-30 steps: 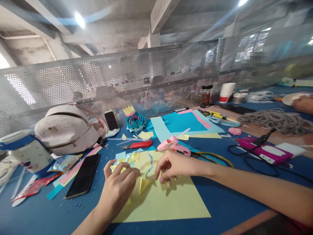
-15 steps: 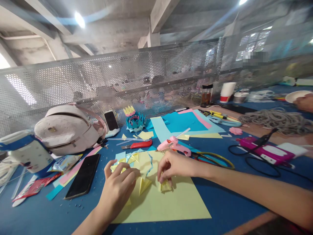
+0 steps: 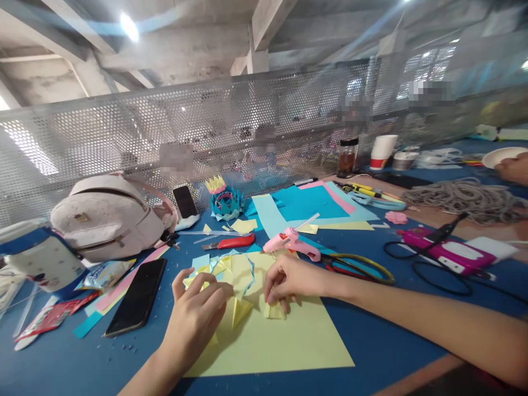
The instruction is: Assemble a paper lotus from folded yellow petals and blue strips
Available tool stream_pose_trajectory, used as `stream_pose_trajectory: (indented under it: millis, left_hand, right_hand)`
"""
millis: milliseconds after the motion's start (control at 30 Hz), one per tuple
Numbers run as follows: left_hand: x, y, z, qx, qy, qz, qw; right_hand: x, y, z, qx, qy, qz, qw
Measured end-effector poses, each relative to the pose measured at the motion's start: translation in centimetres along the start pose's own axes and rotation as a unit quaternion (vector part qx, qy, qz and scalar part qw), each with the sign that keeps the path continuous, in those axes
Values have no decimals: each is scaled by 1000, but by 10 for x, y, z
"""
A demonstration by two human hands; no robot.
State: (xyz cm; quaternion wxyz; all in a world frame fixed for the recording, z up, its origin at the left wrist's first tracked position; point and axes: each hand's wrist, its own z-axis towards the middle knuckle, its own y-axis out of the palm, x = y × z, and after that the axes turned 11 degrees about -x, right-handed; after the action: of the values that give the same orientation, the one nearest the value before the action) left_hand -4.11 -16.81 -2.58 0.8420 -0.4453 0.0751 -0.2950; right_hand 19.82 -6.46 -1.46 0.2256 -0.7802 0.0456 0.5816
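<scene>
My right hand (image 3: pixel 284 283) is closed in a pinch on a small folded yellow paper piece (image 3: pixel 275 310), low against the large pale yellow sheet (image 3: pixel 289 346). To its left, my left hand (image 3: pixel 200 305) is open, palm down, with curved fingers spread over the same sheet. Beside its inner edge stands a pointed yellow paper fold (image 3: pixel 241 311); whether the hand touches it I cannot tell. More yellow folds (image 3: pixel 225 265) and a twisted light blue paper strip (image 3: pixel 251 272) lie beyond the fingers. My left thumb is hidden.
A pink glue gun (image 3: pixel 291 243), scissors (image 3: pixel 358 268) and a red utility knife (image 3: pixel 231 241) lie just beyond the sheet. A black phone (image 3: pixel 136 297) and a backpack (image 3: pixel 107 217) are left. A blue paper lotus (image 3: pixel 227 204) stands behind. Another person's hand (image 3: pixel 513 168) shows far right.
The view has shifted slightly. My right hand still pinches the yellow paper piece, which now lies flatter towards the sheet. My left hand has barely moved.
</scene>
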Motion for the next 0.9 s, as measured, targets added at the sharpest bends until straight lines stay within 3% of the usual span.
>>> stream_pose_trajectory:
  millis: [233, 400, 533, 733, 900]
  left_hand:
    - [1, -1, 0, -6, -6, 11, 1000]
    - [1, -4, 1, -10, 11, 33, 999]
    - [6, -6, -1, -32, 52, 72, 996]
    - [13, -1, 0, -16, 62, 57, 996]
    - [10, 1, 2, -25, 48, 23, 998]
  right_hand:
    - [0, -2, 0, 3, -11, -13, 1000]
    - [-30, 0, -9, 37, -60, -78, 994]
    - [-60, 3, -15, 114, -157, -239, 951]
    - [-67, 9, 1, 84, -164, -503, 844]
    - [-58, 13, 16, 77, -156, -528, 831]
